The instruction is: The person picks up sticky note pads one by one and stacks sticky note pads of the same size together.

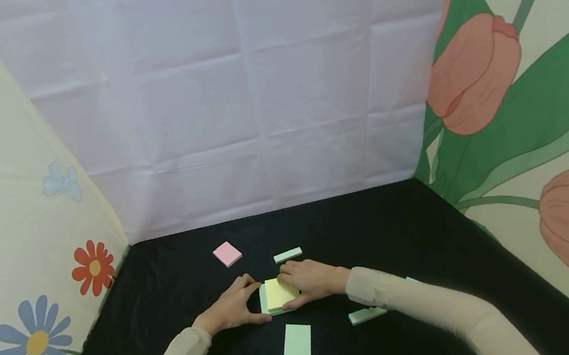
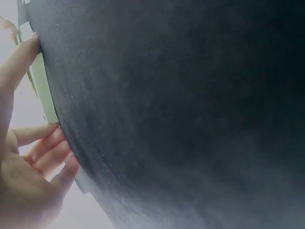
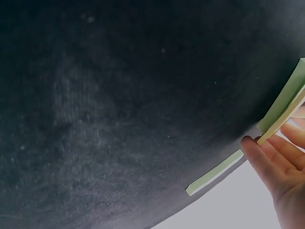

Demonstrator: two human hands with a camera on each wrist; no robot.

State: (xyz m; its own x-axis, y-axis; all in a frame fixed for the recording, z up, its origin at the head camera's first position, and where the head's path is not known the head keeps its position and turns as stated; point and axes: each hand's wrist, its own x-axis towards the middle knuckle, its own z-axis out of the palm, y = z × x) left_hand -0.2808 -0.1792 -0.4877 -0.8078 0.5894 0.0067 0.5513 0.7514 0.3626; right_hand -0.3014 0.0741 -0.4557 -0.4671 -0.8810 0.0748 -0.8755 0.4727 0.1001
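Note:
A yellow sticky note pad (image 1: pixel 279 293) lies over a larger pale green sticky note pad (image 1: pixel 263 301) in the middle of the dark table. My right hand (image 1: pixel 313 279) pinches the yellow pad along its right side. The right wrist view shows this yellow pad (image 3: pixel 281 121) edge-on between thumb and fingers, close against the green pad (image 3: pixel 286 93). From the left, my left hand (image 1: pixel 231 308) grips the green pad, thumb at the near corner and fingers at the far one. In the left wrist view its thumb and index finger span the edge of the green pad (image 2: pixel 43 88).
A pink sticky note pad (image 1: pixel 227 254) lies at the back left. Behind the hands is a narrow green pad (image 1: pixel 288 255); another green block (image 1: pixel 367 315) sits under the right forearm. Nearer me is a green rectangular pad (image 1: pixel 297 346). A bluish piece (image 1: pixel 411 279) peeks past the right sleeve.

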